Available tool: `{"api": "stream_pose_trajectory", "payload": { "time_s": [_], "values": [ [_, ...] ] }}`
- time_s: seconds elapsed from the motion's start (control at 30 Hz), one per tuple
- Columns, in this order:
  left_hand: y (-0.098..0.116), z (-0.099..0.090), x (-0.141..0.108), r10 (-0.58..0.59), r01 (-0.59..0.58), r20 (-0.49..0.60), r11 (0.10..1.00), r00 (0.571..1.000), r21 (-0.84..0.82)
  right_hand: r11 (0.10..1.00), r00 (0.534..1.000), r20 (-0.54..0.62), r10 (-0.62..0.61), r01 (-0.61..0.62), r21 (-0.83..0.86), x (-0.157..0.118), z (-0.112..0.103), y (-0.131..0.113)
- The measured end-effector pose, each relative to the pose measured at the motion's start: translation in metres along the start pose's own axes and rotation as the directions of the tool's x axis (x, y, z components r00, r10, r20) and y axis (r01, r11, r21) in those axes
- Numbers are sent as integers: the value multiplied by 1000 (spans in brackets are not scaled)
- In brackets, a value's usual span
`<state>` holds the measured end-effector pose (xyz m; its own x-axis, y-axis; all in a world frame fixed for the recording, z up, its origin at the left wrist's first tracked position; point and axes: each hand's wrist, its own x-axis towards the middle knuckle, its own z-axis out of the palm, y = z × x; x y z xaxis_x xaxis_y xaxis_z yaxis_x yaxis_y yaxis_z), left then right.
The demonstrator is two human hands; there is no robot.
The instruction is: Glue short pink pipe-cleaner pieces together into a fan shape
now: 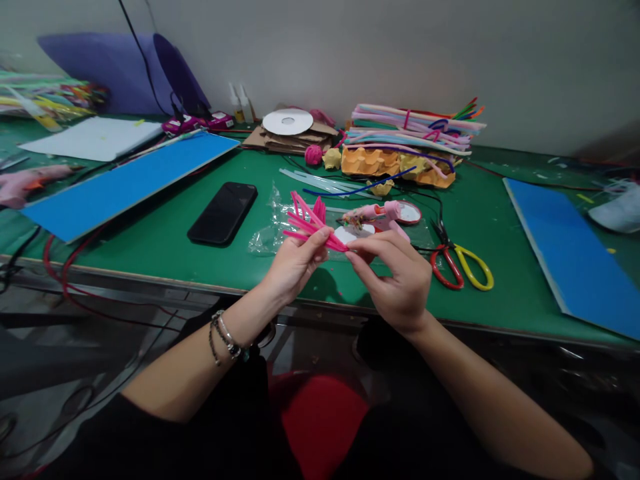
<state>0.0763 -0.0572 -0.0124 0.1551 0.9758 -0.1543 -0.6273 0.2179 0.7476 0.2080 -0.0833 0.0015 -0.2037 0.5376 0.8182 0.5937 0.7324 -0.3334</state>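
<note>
A fan of several pink fuzzy strips (309,219) is held over the green table (280,273). My left hand (299,261) grips the strips between thumb and fingers near their gathered part. At the right, where the strips come together in a point, my right hand (397,277) pinches the tip with thumb and forefinger. Just behind the hands lies a pink glue gun (373,213), its nozzle toward the left, by a white round piece (354,233). Scissors with red and yellow handles (463,263) rest to the right of my right hand.
A black phone (223,213) lies left of the hands, on the near side of a blue board (135,183). Another blue board (575,253) is at the right. Behind are an egg carton (373,162), bundled pipe cleaners (410,127) and a white disc (287,122).
</note>
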Motion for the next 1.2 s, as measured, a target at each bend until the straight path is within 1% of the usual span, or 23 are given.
{"api": "stream_pose_trajectory", "payload": {
  "time_s": [0.2, 0.43, 0.6, 0.83, 1.1, 1.2],
  "values": [
    [-2, 0, -1, -2, 2, 10, 1000, 1000, 3, 1000, 1000, 10, 5, -5, 5, -1, 0, 1],
    [-2, 0, -2, -23, 22, 26, 1000, 999, 20, 1000, 997, 80, 17, -18, 11, 0, 0, 1],
    [-1, -1, 0, -4, 4, 6, 1000, 1000, 13, 998, 996, 76, 51, -53, 22, 0, 0, 1],
    [0, 0, -1, -15, 16, -31, 999, 999, 34, 999, 997, 69, 33, -33, 3, 2, -1, 2],
    [1, 1, -2, 0, 1, -19, 997, 1000, 73, 998, 992, 122, 19, -26, 51, 5, -5, 3],
    [0, 0, -1, 11, -10, -14, 996, 1000, 91, 997, 988, 150, 33, -43, 68, 6, -6, 3]
  ]
}}
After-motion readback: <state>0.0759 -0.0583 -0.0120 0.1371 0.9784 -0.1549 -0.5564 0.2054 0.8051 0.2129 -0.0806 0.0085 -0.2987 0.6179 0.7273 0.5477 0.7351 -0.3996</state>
